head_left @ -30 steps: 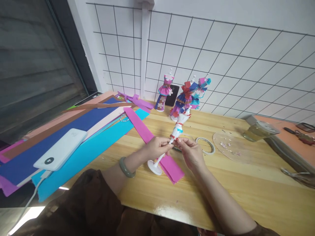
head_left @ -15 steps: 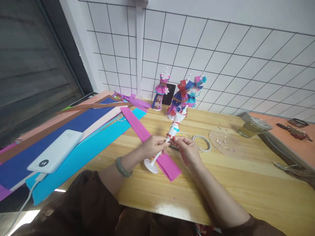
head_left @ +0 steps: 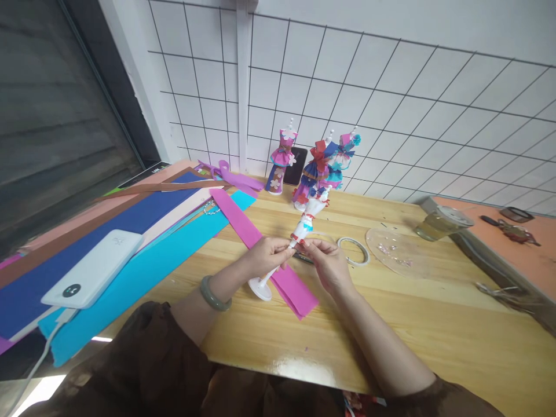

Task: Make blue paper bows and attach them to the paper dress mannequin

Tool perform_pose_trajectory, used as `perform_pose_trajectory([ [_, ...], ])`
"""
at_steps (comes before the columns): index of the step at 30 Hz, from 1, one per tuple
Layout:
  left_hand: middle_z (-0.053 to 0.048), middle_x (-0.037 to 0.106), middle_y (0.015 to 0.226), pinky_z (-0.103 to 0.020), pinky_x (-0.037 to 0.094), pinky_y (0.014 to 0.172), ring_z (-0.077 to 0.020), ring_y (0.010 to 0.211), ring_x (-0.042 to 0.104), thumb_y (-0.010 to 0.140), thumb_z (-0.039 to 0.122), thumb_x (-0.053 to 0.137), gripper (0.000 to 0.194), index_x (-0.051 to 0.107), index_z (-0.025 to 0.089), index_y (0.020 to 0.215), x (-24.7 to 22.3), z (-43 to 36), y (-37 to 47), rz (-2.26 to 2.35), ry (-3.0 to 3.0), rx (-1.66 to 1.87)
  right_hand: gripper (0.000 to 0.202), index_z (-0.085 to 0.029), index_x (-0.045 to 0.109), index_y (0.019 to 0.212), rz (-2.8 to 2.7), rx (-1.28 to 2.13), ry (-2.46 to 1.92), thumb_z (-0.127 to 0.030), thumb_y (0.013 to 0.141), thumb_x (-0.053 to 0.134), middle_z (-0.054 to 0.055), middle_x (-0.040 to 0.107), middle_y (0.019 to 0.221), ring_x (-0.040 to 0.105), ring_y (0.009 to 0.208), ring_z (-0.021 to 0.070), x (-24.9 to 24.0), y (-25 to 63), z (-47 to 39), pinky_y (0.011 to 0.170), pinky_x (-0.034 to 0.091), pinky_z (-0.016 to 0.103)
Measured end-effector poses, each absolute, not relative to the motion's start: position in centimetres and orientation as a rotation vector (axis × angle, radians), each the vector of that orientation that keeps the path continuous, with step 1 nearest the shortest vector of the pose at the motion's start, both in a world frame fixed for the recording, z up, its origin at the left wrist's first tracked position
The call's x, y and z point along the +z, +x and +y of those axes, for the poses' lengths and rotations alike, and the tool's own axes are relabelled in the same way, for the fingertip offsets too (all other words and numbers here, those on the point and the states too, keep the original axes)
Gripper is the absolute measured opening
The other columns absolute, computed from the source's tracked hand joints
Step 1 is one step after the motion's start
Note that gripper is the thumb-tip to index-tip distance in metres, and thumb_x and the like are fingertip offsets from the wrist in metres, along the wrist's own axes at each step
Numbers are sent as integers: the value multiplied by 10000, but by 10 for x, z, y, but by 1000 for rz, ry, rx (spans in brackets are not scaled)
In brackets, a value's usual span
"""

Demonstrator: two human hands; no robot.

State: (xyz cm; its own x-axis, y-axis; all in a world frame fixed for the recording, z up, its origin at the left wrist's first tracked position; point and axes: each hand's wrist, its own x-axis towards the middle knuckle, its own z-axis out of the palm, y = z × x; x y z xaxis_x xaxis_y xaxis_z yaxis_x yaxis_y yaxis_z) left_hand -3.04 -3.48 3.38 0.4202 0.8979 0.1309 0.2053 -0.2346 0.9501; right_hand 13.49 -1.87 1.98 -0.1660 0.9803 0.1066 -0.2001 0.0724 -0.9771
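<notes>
A small white figure (head_left: 306,223) on a thin stand with a round foot, trimmed in red and light blue, leans up to the right over the wooden table. My left hand (head_left: 266,256) is closed, its fingers pinched round the stem. On the figure's lower red trim rest the fingertips of my right hand (head_left: 328,263), pinched together. Beneath the stem lies a folded magenta paper strip (head_left: 295,292). Dressed figures in pink, red and blue stand behind, among them a pink and brown one (head_left: 280,162).
Coloured paper sheets (head_left: 174,237) with a white power bank (head_left: 93,269) and its cable cover the left side. To the right are a tape roll (head_left: 354,252), a clear dish (head_left: 391,252) with small beads, a cup (head_left: 438,223) and keys (head_left: 516,231). A phone (head_left: 296,165) leans at the wall.
The view has shifted slightly. Both hands still hold the white figure, which is a little lower and further left; its foot has moved left with it.
</notes>
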Motion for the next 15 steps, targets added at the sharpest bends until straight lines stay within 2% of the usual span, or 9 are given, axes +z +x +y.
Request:
perform_pose_trajectory([
  [3, 35, 434, 530, -179, 337, 462, -60, 461, 395, 805, 353, 393, 274, 485, 140, 659, 33, -35, -31, 976, 1779, 914, 94, -201, 664, 686, -1240, 1344, -916, -292, 662, 658, 19, 686, 776, 621, 770, 172, 21, 136, -19, 799, 445, 329],
  [9, 45, 374, 532, -189, 257, 472, -62, 501, 350, 822, 312, 362, 282, 415, 149, 599, 36, -35, -32, 1088, 2025, 945, 155, -187, 645, 713, -1326, 1348, -969, -336, 670, 640, 28, 670, 751, 607, 745, 177, 28, 137, -20, 762, 436, 319],
  [12, 48, 353, 533, -199, 233, 478, -62, 503, 325, 826, 274, 352, 264, 404, 149, 598, 41, -35, -33, 1106, 2116, 937, 203, -175, 618, 710, -1503, 1279, -998, -376, 706, 591, 13, 626, 682, 562, 658, 143, 34, 138, -21, 654, 416, 264],
  [15, 46, 360, 544, -202, 226, 484, -62, 514, 327, 822, 245, 354, 244, 403, 149, 603, 44, -35, -34, 1090, 2153, 926, 236, -163, 565, 670, -1625, 1194, -1039, -392, 727, 558, -26, 505, 567, 437, 526, 94, 39, 139, -22, 515, 325, 221],
])
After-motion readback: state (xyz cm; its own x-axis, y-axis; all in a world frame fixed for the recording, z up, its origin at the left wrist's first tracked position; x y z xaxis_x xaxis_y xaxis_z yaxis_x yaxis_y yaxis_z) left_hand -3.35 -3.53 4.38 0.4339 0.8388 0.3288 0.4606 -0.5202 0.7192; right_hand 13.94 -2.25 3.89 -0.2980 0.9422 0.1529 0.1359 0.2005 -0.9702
